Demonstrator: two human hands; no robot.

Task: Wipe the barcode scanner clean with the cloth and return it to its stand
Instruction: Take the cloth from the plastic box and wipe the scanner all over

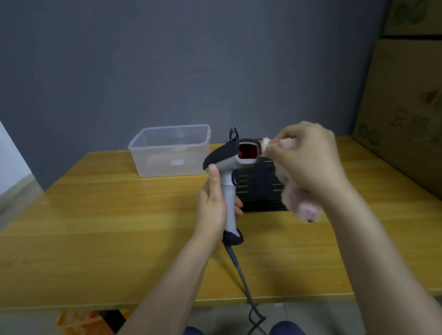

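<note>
My left hand [213,200] grips the grey handle of the barcode scanner [233,155], holding it upright above the table with its red window facing me. My right hand [307,157] holds a fluffy pink cloth [299,201] and presses a corner of it against the right edge of the scanner's head. Most of the cloth hangs below that hand. The black stand [260,187] lies on the table right behind the scanner, its thin clip [233,134] poking up past the head. The scanner's cable [241,276] drops over the table's front edge.
A clear plastic box [171,151] stands at the back of the wooden table [108,230]. Stacked cardboard boxes [429,107] line the right side. An orange crate [80,329] sits on the floor under the table. A grey wall is behind.
</note>
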